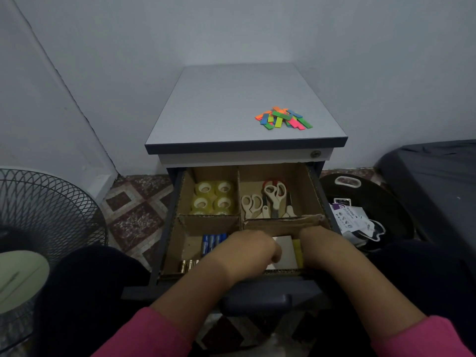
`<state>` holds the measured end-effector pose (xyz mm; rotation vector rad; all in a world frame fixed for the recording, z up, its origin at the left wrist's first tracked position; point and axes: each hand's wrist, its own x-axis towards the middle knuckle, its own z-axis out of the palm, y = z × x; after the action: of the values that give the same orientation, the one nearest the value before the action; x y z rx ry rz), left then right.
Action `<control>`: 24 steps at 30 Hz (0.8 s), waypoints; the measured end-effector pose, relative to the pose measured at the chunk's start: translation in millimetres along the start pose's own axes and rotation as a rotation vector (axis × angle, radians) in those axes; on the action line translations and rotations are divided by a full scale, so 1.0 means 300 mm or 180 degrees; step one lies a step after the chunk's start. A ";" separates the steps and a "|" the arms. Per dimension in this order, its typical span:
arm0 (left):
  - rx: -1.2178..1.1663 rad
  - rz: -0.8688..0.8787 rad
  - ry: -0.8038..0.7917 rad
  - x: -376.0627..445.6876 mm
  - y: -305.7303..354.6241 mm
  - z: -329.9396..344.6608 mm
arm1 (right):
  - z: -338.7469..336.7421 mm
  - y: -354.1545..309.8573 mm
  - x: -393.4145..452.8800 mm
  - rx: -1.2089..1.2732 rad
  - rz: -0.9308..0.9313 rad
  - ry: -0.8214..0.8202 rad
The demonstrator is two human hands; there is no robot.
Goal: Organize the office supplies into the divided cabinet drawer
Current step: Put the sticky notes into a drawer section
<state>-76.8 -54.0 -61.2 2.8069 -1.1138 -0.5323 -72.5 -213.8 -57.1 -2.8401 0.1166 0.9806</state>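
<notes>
From the head camera, the open drawer of the small cabinet sits straight ahead, split by cardboard dividers into four compartments. The far-left one holds rolls of clear tape standing on end, the far-right one several pairs of scissors with their handles toward the cabinet and blades toward the person. In the near-left compartment lie blue batteries and, closer to the front wall, gold batteries.

Both hands are down in the near-right compartment. The left hand reaches in from the left with its knuckles up and fingers bent toward a white pad of paper; the right hand comes in beside a thin yellow pad standing on edge against the white one. The fingertips of both are hidden below the knuckles, so I cannot tell whether either hand is gripping a pad, merely touching it, or holding nothing.

What is left outside the drawer is the heap of coloured sticky tabs on the cabinet top, toward its right side near the front edge. It lies up and away from both hands, well apart from them, slightly right of the drawer's middle (so the right hand is the nearer of the two, by my reading). The tabs point every which way, so the heap has no single long axis; gathering them likely calls for a scoop or several pinches, and loose tabs could slide off the edge.

A fan stands on the left; papers lie on the right.
</notes>
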 end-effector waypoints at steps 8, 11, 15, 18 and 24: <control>0.0370 -0.0079 -0.0279 0.029 0.022 -0.019 | 0.012 -0.003 0.029 -0.0261 -0.0053 -0.0174; 0.0359 -0.0103 -0.0321 0.028 0.025 -0.023 | 0.014 -0.003 0.039 -0.0407 0.0100 -0.0191; 0.0449 -0.0100 -0.0342 0.014 0.033 -0.031 | 0.023 -0.012 0.063 -0.0536 0.0164 -0.0244; 0.0451 -0.0058 -0.0315 0.006 0.037 -0.041 | 0.027 -0.018 0.073 -0.0526 0.0201 -0.0189; 0.0542 -0.0158 -0.0486 0.005 0.047 -0.058 | 0.023 -0.018 0.070 -0.0434 0.0254 -0.0199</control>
<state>-78.9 -66.5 -42.7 2.9899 -1.1712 -0.6988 -59.7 -207.9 -74.8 -2.9443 0.1638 1.1340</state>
